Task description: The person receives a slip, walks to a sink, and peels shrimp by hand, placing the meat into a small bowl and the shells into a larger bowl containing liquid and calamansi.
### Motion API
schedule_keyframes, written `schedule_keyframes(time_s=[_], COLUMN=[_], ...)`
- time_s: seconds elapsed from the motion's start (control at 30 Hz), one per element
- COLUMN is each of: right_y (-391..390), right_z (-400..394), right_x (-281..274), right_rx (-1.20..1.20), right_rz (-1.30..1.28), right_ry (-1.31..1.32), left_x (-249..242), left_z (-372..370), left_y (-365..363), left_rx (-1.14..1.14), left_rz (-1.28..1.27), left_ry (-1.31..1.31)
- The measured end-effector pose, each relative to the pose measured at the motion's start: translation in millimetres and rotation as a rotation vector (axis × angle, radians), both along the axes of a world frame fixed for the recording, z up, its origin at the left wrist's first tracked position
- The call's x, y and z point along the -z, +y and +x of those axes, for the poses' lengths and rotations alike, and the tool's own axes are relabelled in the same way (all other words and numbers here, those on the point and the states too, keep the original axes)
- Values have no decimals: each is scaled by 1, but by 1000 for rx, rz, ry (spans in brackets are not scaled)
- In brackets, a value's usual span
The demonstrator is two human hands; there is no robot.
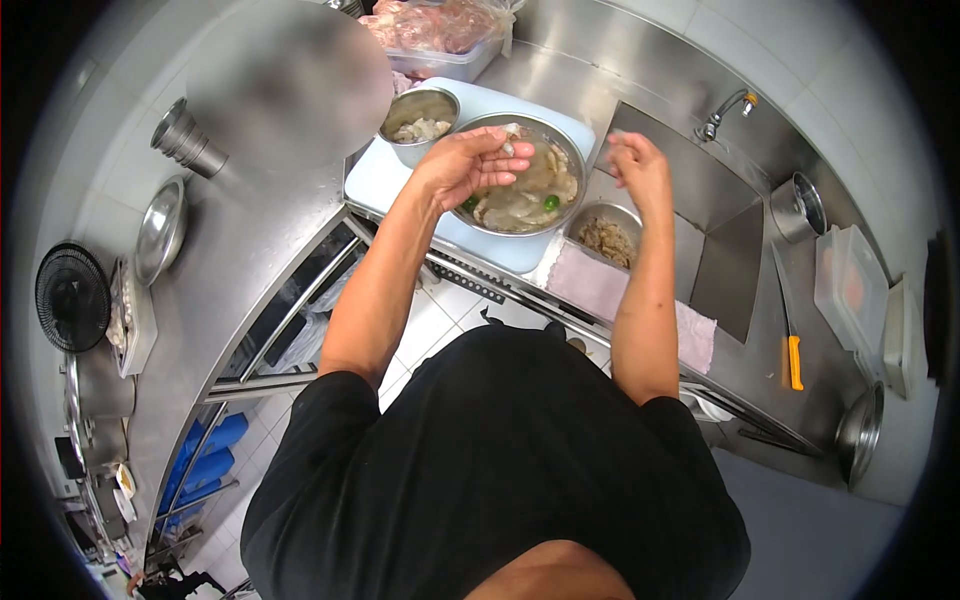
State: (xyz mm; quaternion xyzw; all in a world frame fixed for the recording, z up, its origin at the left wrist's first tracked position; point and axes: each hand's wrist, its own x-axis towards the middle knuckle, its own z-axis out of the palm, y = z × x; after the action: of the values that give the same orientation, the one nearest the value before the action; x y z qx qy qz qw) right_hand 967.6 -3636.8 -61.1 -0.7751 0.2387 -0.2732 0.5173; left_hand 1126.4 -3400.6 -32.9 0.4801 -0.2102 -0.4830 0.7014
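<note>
My left hand [477,165] is closed over the wide metal bowl, pinching a small pale shrimp [511,133] between thumb and fingers. Cloudy water fills this bowl [577,190], with greyish shrimp [505,212] and green lime pieces [552,203] in it. To its left, a smaller metal bowl [408,152] holds whitish peeled shrimp [421,130]. My right hand [638,165] hovers above the sink edge, right of the wide bowl, fingers curled together; whatever they hold, if anything, is hidden. Below it, a metal container [580,217] contains brownish shells [607,240].
A pale blue cutting board [372,185] lies under both bowls. A pink cloth [590,287] hangs along the counter's front edge. The sink [728,280] and faucet [712,125] are at right, near a yellow-handled knife [795,362]. Bagged meat [430,25] sits at the back.
</note>
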Motion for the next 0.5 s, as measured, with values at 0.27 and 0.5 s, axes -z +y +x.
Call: schedule_keyframes(time_s=[0.27, 0.5], right_y=[-59, 59], right_z=[-27, 4], right_x=[80, -21], right_rx=[211, -158], right_rz=[-718, -199], right_ry=[400, 31], left_x=[-3, 8], left_z=[-9, -39], left_y=[-10, -37], left_rx=[-22, -165], left_rz=[80, 126], left_ry=[-104, -221])
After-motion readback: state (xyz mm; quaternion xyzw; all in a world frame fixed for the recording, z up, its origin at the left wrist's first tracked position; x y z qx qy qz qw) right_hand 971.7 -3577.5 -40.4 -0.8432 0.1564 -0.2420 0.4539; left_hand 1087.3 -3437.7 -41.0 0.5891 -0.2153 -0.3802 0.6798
